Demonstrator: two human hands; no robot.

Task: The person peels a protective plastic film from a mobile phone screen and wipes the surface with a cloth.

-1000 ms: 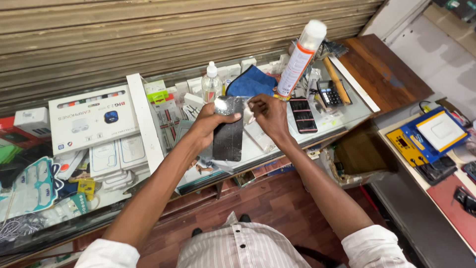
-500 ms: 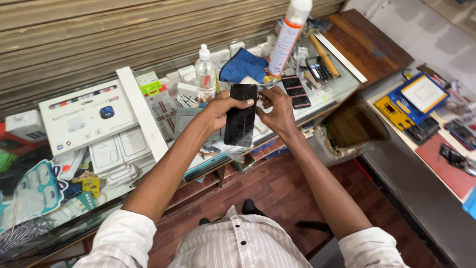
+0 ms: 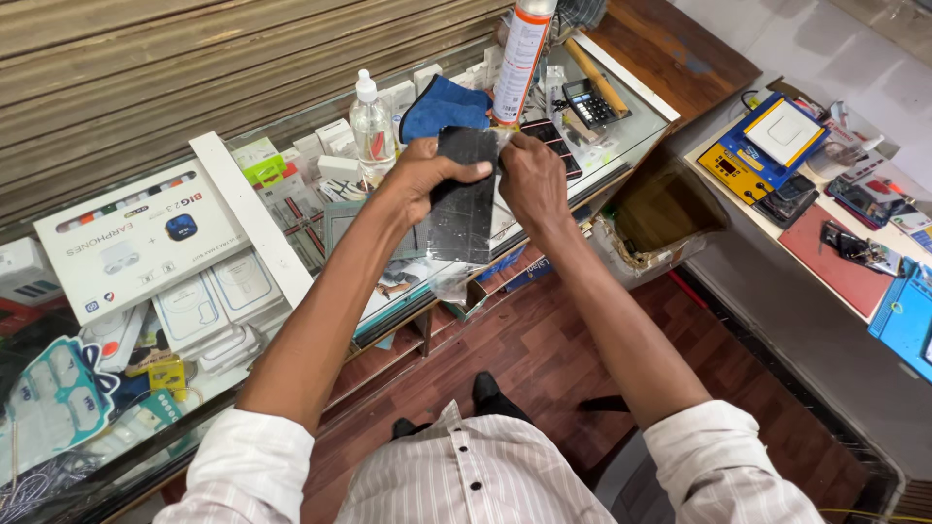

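I hold a black smartphone (image 3: 464, 199) upright over a glass counter (image 3: 621, 146). My left hand (image 3: 419, 175) grips its upper left edge, thumb across the top. My right hand (image 3: 532, 180) pinches a thin clear film (image 3: 501, 142) at the phone's upper right corner. The film's lower end hangs crumpled below the phone (image 3: 449, 283).
On the counter stand a clear pump bottle (image 3: 372, 121), a tall white-and-orange spray can (image 3: 521, 58), a blue cloth (image 3: 447, 105), a calculator (image 3: 589, 102) and another dark phone (image 3: 553, 146). White product boxes (image 3: 136, 243) lie left. A side bench (image 3: 825, 184) right holds blue repair devices.
The phone has stayed between both hands. My right hand has shifted to the phone's upper right corner and pinches the film. The camera view has tilted down and moved closer.
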